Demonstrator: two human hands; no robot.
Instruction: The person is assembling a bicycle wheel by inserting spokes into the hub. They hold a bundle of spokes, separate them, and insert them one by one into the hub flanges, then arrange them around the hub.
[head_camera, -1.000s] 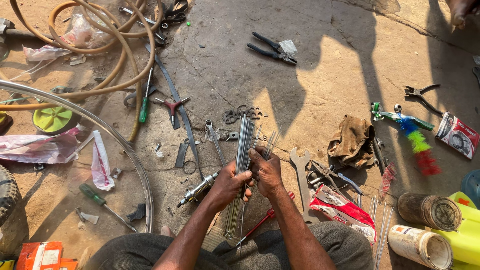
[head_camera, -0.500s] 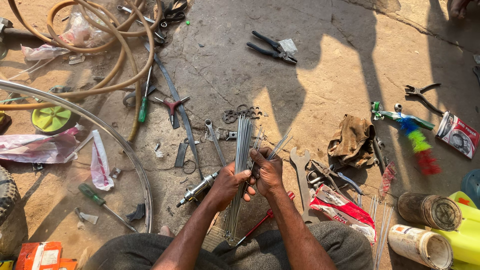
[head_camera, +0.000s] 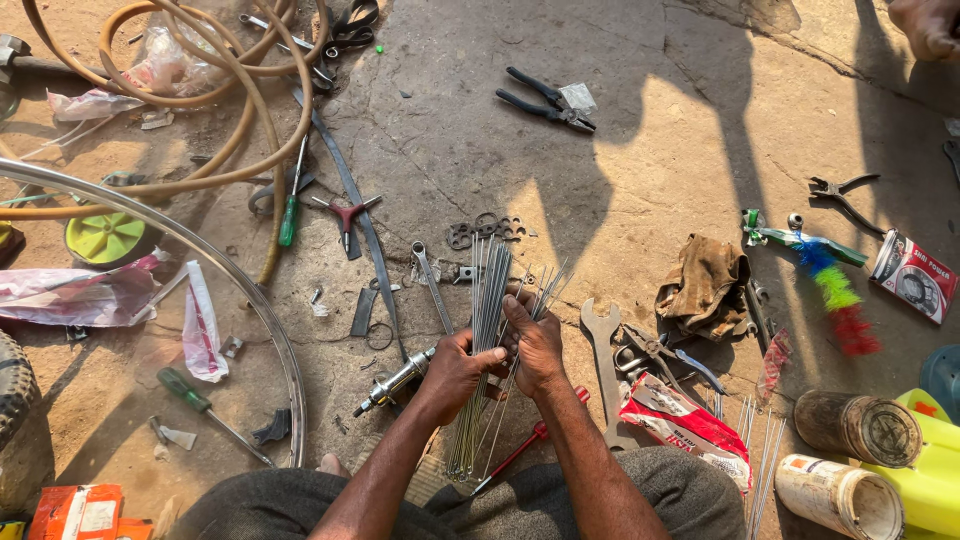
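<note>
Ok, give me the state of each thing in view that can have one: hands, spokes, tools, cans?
left hand: closed around the spoke bundle
right hand: gripping a few spokes, splayed off the bundle
spoke bundle: held, fanned at the far end
black pliers: lying on the ground, handles spread
hose: coiled
two cans: tipped on their sides
rag: crumpled
wheel rim: lying flat, bare of spokes

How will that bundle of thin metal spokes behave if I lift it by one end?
The spokes look long and thin, so they would probably flex and splay. Some already fan apart above the right hand. Smooth metal, likely slippery: loose ones may slide from the left hand.
</note>
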